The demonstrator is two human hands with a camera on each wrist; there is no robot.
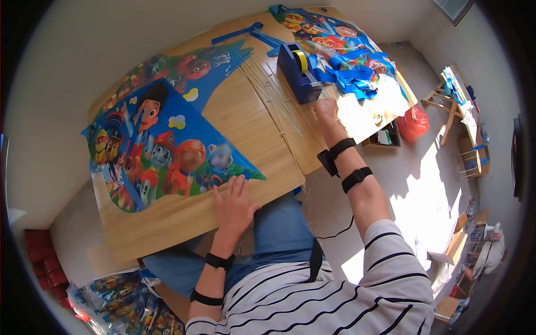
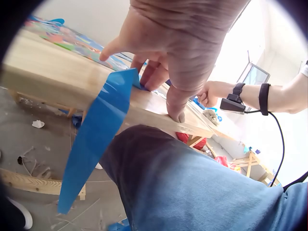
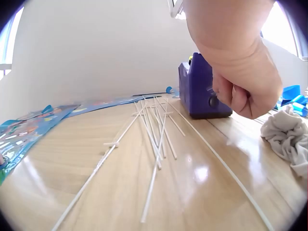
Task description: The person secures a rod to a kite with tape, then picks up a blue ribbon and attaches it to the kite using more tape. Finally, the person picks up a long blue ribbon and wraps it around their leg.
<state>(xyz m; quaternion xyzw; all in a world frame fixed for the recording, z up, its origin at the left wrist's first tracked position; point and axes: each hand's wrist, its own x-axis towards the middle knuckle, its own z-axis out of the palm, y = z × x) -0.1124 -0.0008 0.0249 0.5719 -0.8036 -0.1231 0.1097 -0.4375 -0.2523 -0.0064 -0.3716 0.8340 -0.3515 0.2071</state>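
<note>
Printed blue sheets with cartoon figures (image 1: 159, 162) lie on the wooden table. My left hand (image 1: 233, 206) (image 2: 178, 43) rests with fingers spread at the lower edge of the nearer sheet. Beside its fingers in the left wrist view, a blue strip (image 2: 98, 130) hangs over the table edge. My right hand (image 1: 326, 111) (image 3: 245, 86) has curled fingers close to the front end of the dark blue tape dispenser (image 1: 298, 75) (image 3: 198, 91), which carries a yellow roll (image 1: 301, 60). Nothing shows in the right fingers; their inner side is hidden.
Thin white rods (image 1: 271, 95) (image 3: 154, 139) lie left of the dispenser. Blue ribbons (image 1: 354, 78) and more printed sheets (image 1: 335, 33) are on the right part of the table. A crumpled grey cloth (image 3: 288, 137) lies near my right hand. A red bag (image 1: 413, 124) stands on the floor.
</note>
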